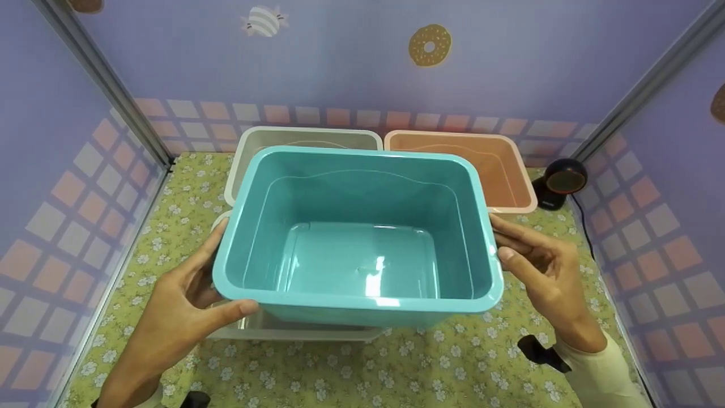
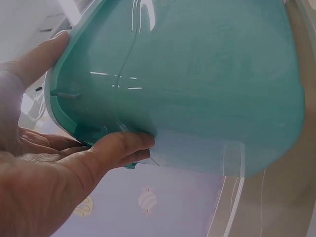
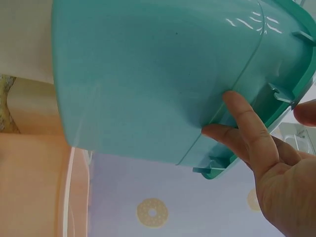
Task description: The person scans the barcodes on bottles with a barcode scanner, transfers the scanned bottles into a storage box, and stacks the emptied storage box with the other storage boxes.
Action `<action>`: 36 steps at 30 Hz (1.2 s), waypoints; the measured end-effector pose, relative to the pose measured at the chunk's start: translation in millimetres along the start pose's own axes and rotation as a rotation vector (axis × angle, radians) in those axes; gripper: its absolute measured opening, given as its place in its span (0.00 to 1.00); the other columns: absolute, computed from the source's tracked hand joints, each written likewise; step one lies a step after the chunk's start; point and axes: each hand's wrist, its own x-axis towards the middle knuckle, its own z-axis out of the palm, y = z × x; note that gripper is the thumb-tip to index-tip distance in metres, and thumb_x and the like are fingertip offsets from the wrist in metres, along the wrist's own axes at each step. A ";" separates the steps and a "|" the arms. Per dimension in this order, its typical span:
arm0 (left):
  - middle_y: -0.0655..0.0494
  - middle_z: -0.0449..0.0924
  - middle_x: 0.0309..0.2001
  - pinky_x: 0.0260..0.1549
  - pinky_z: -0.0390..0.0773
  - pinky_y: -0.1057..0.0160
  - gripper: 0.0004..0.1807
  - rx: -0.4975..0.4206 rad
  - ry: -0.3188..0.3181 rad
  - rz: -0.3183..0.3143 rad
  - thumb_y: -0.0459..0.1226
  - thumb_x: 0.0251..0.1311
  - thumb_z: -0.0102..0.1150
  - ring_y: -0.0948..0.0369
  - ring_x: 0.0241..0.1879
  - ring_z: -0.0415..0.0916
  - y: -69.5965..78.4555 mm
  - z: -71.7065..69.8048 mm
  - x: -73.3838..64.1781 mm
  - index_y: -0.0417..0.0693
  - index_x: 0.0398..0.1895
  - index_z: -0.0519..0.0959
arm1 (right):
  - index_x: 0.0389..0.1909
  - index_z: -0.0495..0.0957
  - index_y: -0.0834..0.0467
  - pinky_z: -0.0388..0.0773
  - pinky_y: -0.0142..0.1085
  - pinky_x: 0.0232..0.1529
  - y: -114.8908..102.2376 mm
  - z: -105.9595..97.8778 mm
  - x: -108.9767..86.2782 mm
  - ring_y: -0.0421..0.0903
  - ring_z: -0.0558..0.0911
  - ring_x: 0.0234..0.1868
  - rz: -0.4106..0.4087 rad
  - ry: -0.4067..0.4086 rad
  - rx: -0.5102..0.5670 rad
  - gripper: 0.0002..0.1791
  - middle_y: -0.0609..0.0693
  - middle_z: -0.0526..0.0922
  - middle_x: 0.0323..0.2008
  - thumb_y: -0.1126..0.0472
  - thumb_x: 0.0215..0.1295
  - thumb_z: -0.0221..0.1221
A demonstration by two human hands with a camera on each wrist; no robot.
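Observation:
A teal plastic storage bin point(image 1: 362, 258) is held up between both hands in the head view, its open top facing me and its glossy floor showing. My left hand point(image 1: 170, 309) grips the left end, thumb at the near left corner of the rim. In the left wrist view, the left fingers point(image 2: 123, 145) press against the bin's outer wall under the rim. On the opposite end, my right hand point(image 1: 546, 272) pinches the rim, its thumb near the edge. The right wrist view shows the right fingers point(image 3: 247, 123) touching the outer wall below the lip.
Behind the teal bin stand a grey-white bin point(image 1: 241, 164) and a peach bin point(image 1: 507, 170), side by side. Another pale bin point(image 1: 294, 335) sits beneath it. A black device point(image 1: 561, 181) with a cable is at right. Floral cloth point(image 1: 340, 374) covers the table; patterned panels point(image 1: 351, 68) surround it.

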 end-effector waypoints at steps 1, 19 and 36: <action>0.38 0.48 0.88 0.68 0.75 0.61 0.59 -0.002 0.003 0.006 0.17 0.61 0.74 0.51 0.80 0.63 -0.8 -1.4 -0.1 0.45 0.90 0.50 | 0.68 0.73 0.83 0.90 0.42 0.50 -0.4 1.6 0.6 0.55 0.89 0.61 0.011 0.000 -0.001 0.26 0.67 0.85 0.64 0.87 0.70 0.48; 0.33 0.46 0.87 0.67 0.76 0.61 0.57 -0.058 0.017 0.066 0.12 0.60 0.68 0.65 0.77 0.70 -14.0 -29.7 -5.0 0.44 0.89 0.54 | 0.70 0.74 0.79 0.89 0.45 0.51 7.0 24.6 10.7 0.55 0.89 0.61 0.067 -0.027 0.011 0.27 0.64 0.86 0.64 0.86 0.71 0.50; 0.33 0.46 0.88 0.68 0.75 0.62 0.58 -0.031 0.037 0.035 0.11 0.59 0.67 0.64 0.78 0.69 -10.6 -59.0 -12.3 0.48 0.90 0.56 | 0.72 0.72 0.80 0.89 0.46 0.54 16.9 47.0 15.8 0.55 0.86 0.65 0.089 -0.048 0.052 0.27 0.66 0.83 0.67 0.84 0.72 0.53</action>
